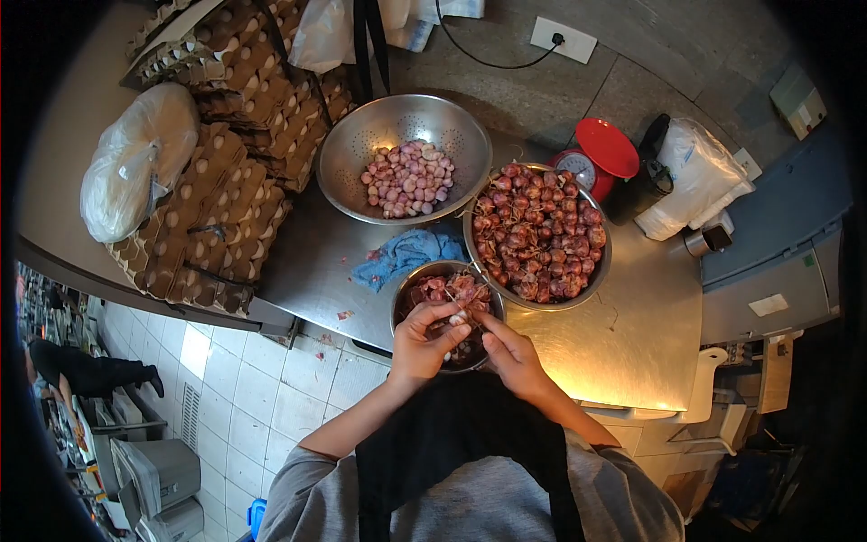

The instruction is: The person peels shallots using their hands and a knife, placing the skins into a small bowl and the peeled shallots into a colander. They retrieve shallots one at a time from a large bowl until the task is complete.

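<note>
Both hands meet over a small metal bowl (398,307) that holds reddish shallots and skins. My left hand (423,345) is closed around a pale, partly peeled shallot (458,319). Fingers of my right hand (513,354) pinch at the same spot from the right, on what looks like its skin. Behind the hands, a large bowl (607,271) is heaped with unpeeled red shallots (542,235). Peeled pinkish shallots (408,179) lie in a metal colander (339,154) at the back. A crumpled blue cloth (411,256) rests between the colander and the small bowl.
Stacked egg trays (212,212) with a plastic bag (140,158) stand at the left. A red scale (607,149) and a white sack (691,176) are at the back right of the metal table (646,316). A person's dark-clothed leg (95,369) shows at far left.
</note>
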`<state>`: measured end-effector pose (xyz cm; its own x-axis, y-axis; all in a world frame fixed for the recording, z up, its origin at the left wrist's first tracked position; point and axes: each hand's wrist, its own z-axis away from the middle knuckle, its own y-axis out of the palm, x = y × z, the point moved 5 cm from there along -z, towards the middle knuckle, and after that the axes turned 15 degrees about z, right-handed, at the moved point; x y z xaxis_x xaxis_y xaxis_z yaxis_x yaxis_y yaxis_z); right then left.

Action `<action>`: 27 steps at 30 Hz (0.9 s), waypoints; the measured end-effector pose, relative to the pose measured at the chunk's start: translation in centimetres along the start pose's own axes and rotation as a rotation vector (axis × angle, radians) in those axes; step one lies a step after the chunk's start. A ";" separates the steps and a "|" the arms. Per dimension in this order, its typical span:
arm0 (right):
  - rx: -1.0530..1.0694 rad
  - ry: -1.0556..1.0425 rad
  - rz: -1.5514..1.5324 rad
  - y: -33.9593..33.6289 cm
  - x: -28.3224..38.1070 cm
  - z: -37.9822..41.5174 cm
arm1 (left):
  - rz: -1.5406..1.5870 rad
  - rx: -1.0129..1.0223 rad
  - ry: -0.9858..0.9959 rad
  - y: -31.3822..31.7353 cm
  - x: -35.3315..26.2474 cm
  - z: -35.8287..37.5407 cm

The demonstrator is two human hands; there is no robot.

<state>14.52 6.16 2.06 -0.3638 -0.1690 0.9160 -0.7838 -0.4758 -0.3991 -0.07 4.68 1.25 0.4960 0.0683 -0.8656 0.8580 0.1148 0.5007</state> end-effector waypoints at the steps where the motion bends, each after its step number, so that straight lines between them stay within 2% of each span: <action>1: -0.009 -0.007 0.053 -0.2 0.3 0.0 | 0.015 -0.008 -0.013 -0.1 0.3 0.0; 2: -0.019 -0.014 0.105 -0.4 0.4 0.0 | 0.029 -0.015 -0.025 -0.2 0.5 0.1; 5: 0.016 0.059 -0.112 -0.1 -0.3 0.0 | 0.155 -0.022 -0.022 0.6 -0.5 0.0; 8: 0.088 0.179 -0.407 0.0 -0.7 0.2 | 0.077 0.010 0.011 0.2 -0.2 -0.1; 11: 0.082 0.197 -0.457 0.2 -0.3 0.0 | 0.062 0.024 0.000 0.1 -0.1 -0.2; 15: 0.061 0.227 -0.416 0.4 -1.2 -0.3 | 0.165 0.056 -0.018 -0.5 1.0 -0.3; 17: 0.066 0.247 -0.410 0.5 -1.9 -0.2 | 0.075 0.059 0.044 -0.6 0.8 -0.3; 19: 0.051 0.252 -0.459 0.9 -2.8 -0.4 | 0.170 0.137 0.088 -0.5 0.6 -0.5; 21: 0.019 0.171 -0.304 0.7 -3.3 -0.6 | 0.345 0.073 -0.035 -0.9 2.3 -0.4; 23: 0.004 0.224 -0.229 0.7 -1.3 -0.6 | 0.400 -0.052 -0.128 -0.9 3.5 -0.3; 25: -0.054 0.140 -0.218 1.4 -2.1 -1.1 | 0.337 -0.043 -0.103 -1.4 3.4 -0.5; 27: -0.055 0.095 -0.177 1.9 -1.9 -1.4 | 0.091 -0.120 0.092 -1.8 2.3 -0.4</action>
<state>13.02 6.80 -0.44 -0.2617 -0.0035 0.9651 -0.8650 -0.4428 -0.2361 -0.55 5.04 -1.69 0.5514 0.1739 -0.8159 0.7854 0.2216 0.5780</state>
